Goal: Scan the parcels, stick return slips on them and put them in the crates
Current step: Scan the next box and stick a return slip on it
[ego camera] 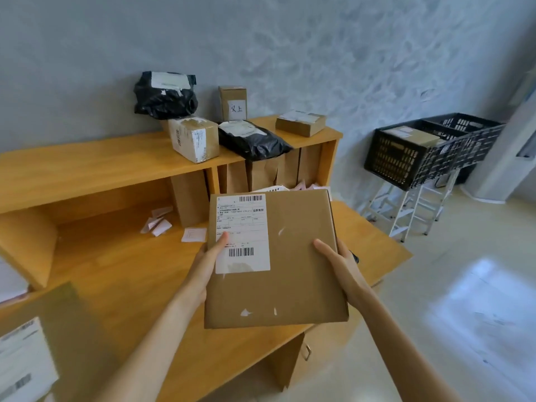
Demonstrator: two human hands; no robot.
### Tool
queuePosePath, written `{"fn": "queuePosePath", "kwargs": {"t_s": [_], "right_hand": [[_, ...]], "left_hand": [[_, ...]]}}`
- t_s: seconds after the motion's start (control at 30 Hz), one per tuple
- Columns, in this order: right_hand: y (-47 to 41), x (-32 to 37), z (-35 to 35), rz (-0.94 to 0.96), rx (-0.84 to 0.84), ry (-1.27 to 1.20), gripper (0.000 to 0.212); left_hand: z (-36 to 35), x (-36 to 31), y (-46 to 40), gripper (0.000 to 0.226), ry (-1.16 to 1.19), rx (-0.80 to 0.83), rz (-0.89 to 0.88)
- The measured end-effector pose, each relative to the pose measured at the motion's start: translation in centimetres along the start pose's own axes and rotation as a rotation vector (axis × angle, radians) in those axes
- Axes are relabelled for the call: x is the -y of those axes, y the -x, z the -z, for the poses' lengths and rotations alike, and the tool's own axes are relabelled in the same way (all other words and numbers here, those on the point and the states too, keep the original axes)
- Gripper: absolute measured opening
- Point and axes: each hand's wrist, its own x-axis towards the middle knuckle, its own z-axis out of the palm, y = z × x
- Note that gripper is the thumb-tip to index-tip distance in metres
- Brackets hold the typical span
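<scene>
I hold a flat brown cardboard parcel [293, 274] above the wooden desk, its white shipping label [242, 227] with two barcodes facing up. My left hand [207, 262] grips its left edge, thumb lying on the label. My right hand [339, 265] grips the right edge, thumb on top. Two black plastic crates [406, 161] stand on white stands at the right; the nearer one holds a brown box. Small white and pink slips [158, 224] lie on the desk behind the parcel.
On the upper shelf [87, 166] sit two black poly bags [165, 95], a taped carton [194, 139] and two small boxes. Another labelled box [34, 352] lies at the near left. Brown paper bags stand under the shelf. Pale floor stretches to the right.
</scene>
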Motion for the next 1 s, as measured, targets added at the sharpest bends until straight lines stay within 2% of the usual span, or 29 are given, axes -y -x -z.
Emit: {"fn": "queuePosePath", "kwargs": {"t_s": [0.2,0.33,0.57,0.7,0.77,0.87,0.93,1.0], "right_hand": [[-4.4,-1.5,1.4,-0.048,0.056,0.051,0.050],[-7.3,-3.4,0.8,-0.101,0.095,0.091,0.049],[-13.9,-5.3,1.2,-0.204,0.147,0.224,0.070],[-17.1,-5.6,2.5,-0.137,0.047,0.284,0.035],[-19.0,-6.7,3.9,-0.088,-0.093,0.548,0.048],[-20.7,-8.4,5.8,-0.096,-0.143,1.050,0.068],[-21.5,-9.3,6.5,-0.125,-0.130,1.182,0.077],[-22.2,-9.9,6.8,-0.155,-0.109,1.238,0.085]], "left_hand": [[-0.7,1.2,-2.8,0.072,-0.034,-0.112,0.026],[-0.2,2.8,-4.9,0.049,-0.029,-0.187,0.083],[-0.1,5.4,-10.2,0.053,0.009,-0.218,0.173],[-1.0,5.9,-12.4,0.051,0.016,-0.231,0.186],[-1.3,6.1,-13.2,0.048,0.002,-0.251,0.200],[-1.9,6.3,-13.6,0.049,-0.038,-0.297,0.190],[-2.3,6.6,-13.6,0.053,-0.053,-0.322,0.191],[-2.8,6.8,-13.6,0.044,-0.059,-0.360,0.192]]}}
